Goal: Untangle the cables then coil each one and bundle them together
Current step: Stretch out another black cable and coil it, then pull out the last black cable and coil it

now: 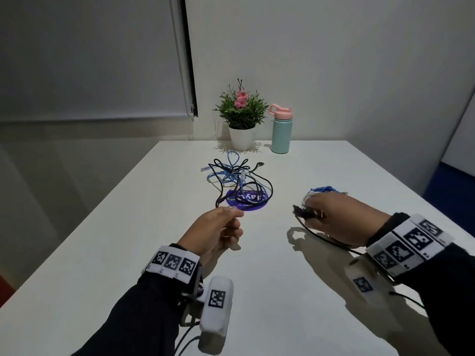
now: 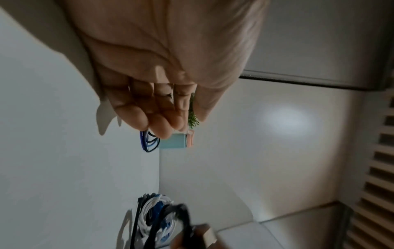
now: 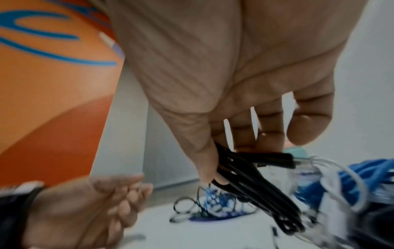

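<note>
Cables (image 1: 237,179), black and blue, lie in a loose tangle at the desk's (image 1: 321,291) centre, partly over a purple round mat (image 1: 250,200). From the tangle a thin black strand runs toward six o'clock to the left hand (image 1: 218,231), whose fingers are curled with thumb and forefinger tip meeting at the strand's end; whether they actually pinch it is too fine to tell. At four o'clock from the tangle the right hand (image 1: 341,217) clamps a black coil (image 3: 245,170), fingers wrapped round its loops, with a plug poking out. Just beyond that hand sits a bundle (image 1: 323,190) of white and blue coils, touching or nearly touching the fingers.

Likely risks: pulling the black strand hard could tighten the knot with the blue cable or drag the whole tangle across the desk. A slack grip on the right could let the finished coil spring open. One loop of that coil hangs below the hand toward the desk and may catch.

At twelve o'clock, beyond the tangle, stand a potted plant (image 1: 240,116) and a teal bottle (image 1: 281,131) with a pink lid, close enough that a swept cable might tip them. Nothing lies between the hands and the tangle.
</note>
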### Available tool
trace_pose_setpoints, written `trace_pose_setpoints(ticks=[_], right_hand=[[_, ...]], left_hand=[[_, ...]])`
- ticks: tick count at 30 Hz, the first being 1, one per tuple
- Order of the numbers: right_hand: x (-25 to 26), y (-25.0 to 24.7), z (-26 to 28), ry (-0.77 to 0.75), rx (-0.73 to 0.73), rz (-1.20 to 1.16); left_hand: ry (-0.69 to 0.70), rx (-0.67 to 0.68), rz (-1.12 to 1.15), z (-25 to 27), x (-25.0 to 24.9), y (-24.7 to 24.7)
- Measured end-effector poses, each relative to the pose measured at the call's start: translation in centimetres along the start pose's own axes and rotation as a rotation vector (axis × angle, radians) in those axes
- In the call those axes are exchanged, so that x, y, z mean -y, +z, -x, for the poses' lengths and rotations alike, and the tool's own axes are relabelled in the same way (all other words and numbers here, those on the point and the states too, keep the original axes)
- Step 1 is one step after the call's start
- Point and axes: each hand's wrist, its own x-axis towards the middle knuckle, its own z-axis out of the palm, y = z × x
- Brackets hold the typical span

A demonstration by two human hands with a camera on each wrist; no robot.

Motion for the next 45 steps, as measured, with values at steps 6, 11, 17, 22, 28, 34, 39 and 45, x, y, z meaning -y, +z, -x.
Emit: trace_pose_setpoints(ticks=[6,11,17,22,28,34,39,45], right_hand=[[0.2,-0.5,-0.9,0.048,0.371,0.233],[2.4,-3.0,-7.8,-0.042,0.148,0.09],[7.8,1.8,-16.1,-0.166,0.192,0.248],[10.4,4.1,-18.5,-0.09,0.18,0.265],[9.8,-4.3,-16.2,0.03,-0.503,-0.948],[9.6,-4.5,-7.6,0.113,-0.349,-1.638],[7.8,-0.1,-1.7,0.324,-0.14,-1.778],[5.6,3.6,2.1,0.347,0.22,-1.626]], left_hand=[[-0.014,-0.002,0.149,-0.8,-0.6,-1.5],[0.046,-0.084,0.166,-1.3,-0.5,-1.8],[0.084,-0.304,0.191,-2.2,-0.7,-2.8],[0.084,-0.305,0.2,-2.5,-0.4,-3.1],[0.108,-0.247,0.211,-2.4,-0.3,-3.1],[0.063,0.046,0.217,-1.4,-0.8,-2.3],[0.03,0.126,0.315,-1.3,-0.7,-2.0],[0.127,0.049,0.437,-1.0,-1.0,-1.6]])
